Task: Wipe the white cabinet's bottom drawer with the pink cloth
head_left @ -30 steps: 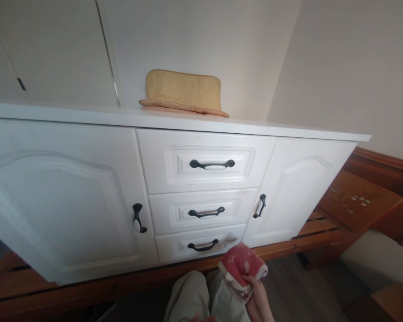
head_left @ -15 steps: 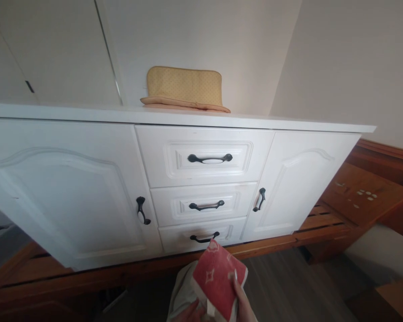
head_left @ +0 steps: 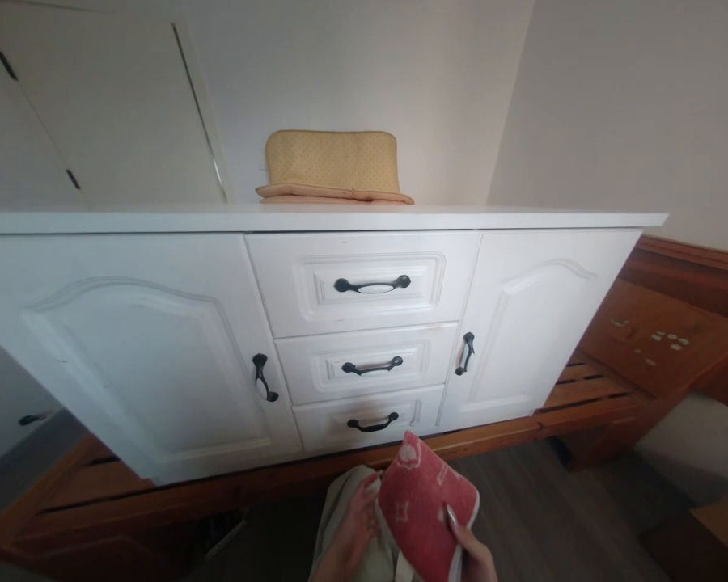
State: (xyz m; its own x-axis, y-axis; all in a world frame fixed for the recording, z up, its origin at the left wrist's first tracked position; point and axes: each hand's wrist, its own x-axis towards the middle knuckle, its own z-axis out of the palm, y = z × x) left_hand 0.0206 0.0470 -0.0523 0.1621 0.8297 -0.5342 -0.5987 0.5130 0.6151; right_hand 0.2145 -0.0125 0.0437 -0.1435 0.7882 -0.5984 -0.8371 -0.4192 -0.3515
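head view: both hands now on the red cloth [head_left: 425, 509] low at frame bottom, below the cabinet [head_left: 158, 356] front's bottom edge; half a second ago it was nearly flat and mostly in the right hand. right hand [head_left: 470, 550] pinches its right edge, left hand [head_left: 355, 525] fingers curled on the left edge, so the cloth looks to be getting folded or regripped. yellow pad [head_left: 333, 166] unmoved at the cabinet top's back edge.
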